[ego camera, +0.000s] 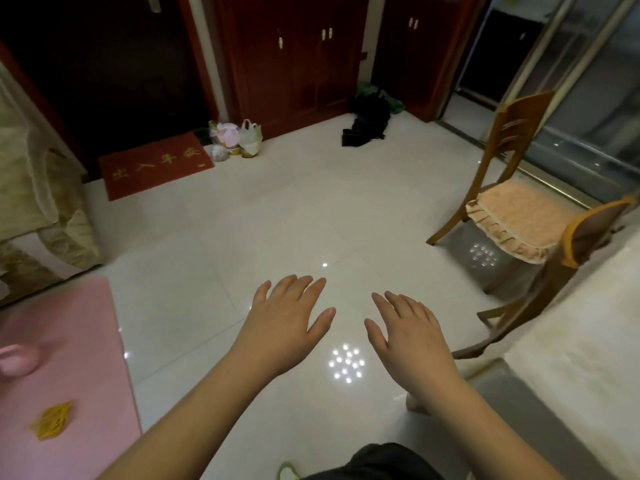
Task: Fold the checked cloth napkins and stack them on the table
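Note:
No checked napkin shows in this view. My left hand [289, 320] and my right hand [410, 336] are held out side by side in front of me, palms down, fingers straight and slightly spread, over the white tiled floor [242, 220]. Neither hand holds or touches anything. A table with a pale cloth [581, 348] runs along the right edge. A pink surface [69, 341] lies at the lower left.
Two wooden chairs stand on the right: one with a peach cushion [519, 216], another [554, 271] against the table. A pink cup [17, 360] and yellow rubber bands [52, 420] lie on the pink surface. Red doormat [156, 164], plastic bags [239, 138] and dark cloth [367, 123] sit by the cabinets.

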`<control>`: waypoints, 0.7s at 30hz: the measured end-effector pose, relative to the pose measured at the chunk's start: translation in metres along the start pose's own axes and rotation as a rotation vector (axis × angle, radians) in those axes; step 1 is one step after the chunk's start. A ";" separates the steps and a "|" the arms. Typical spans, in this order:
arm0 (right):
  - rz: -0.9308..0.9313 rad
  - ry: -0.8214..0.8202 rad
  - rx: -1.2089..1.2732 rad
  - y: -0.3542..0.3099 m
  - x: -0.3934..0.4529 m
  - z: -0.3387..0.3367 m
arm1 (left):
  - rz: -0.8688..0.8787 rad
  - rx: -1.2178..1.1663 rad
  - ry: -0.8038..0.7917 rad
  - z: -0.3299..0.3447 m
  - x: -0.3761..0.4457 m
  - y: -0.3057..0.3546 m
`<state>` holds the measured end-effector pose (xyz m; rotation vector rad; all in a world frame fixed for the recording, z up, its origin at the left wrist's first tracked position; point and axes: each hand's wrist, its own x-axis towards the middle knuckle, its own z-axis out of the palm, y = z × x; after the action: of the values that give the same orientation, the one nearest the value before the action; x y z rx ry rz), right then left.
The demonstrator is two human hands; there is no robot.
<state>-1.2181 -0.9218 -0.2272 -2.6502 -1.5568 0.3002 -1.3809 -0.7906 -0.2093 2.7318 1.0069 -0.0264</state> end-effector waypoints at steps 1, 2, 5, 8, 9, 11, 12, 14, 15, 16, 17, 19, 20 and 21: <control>0.022 -0.004 0.004 0.005 0.007 -0.001 | 0.023 -0.007 -0.005 0.000 0.015 0.002; 0.040 -0.011 0.005 0.011 0.016 -0.003 | 0.046 -0.010 -0.011 0.000 0.030 0.005; 0.104 -0.021 -0.001 0.037 0.044 -0.010 | 0.117 0.004 -0.033 0.001 0.078 0.017; 0.153 -0.005 0.010 0.067 0.077 -0.017 | 0.180 0.015 -0.042 0.001 0.132 0.032; 0.164 0.005 0.021 0.076 0.088 -0.021 | 0.201 0.029 -0.043 0.000 0.151 0.038; 0.194 0.014 0.048 0.097 0.111 -0.028 | 0.234 0.053 -0.044 -0.002 0.187 0.050; 0.214 0.015 0.058 0.106 0.121 -0.032 | 0.251 0.061 -0.043 -0.004 0.204 0.056; 0.240 0.021 0.075 0.125 0.142 -0.042 | 0.285 0.071 -0.047 -0.009 0.237 0.070; 0.251 0.032 0.084 0.134 0.151 -0.048 | 0.300 0.073 -0.045 -0.012 0.252 0.078; 0.261 0.039 0.088 0.144 0.159 -0.055 | 0.316 0.075 -0.042 -0.014 0.266 0.086; 0.273 0.042 0.089 0.154 0.168 -0.061 | 0.334 0.075 -0.042 -0.017 0.280 0.093; 0.301 0.056 0.085 0.174 0.184 -0.071 | 0.373 0.071 -0.045 -0.021 0.307 0.108; 0.318 0.063 0.084 0.182 0.190 -0.076 | 0.393 0.066 -0.048 -0.023 0.319 0.115; 0.338 0.077 0.087 0.190 0.196 -0.081 | 0.414 0.062 -0.052 -0.023 0.331 0.122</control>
<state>-0.9467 -0.8406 -0.2027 -2.8090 -1.0451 0.2691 -1.0513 -0.6641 -0.1928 2.9225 0.4193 -0.0583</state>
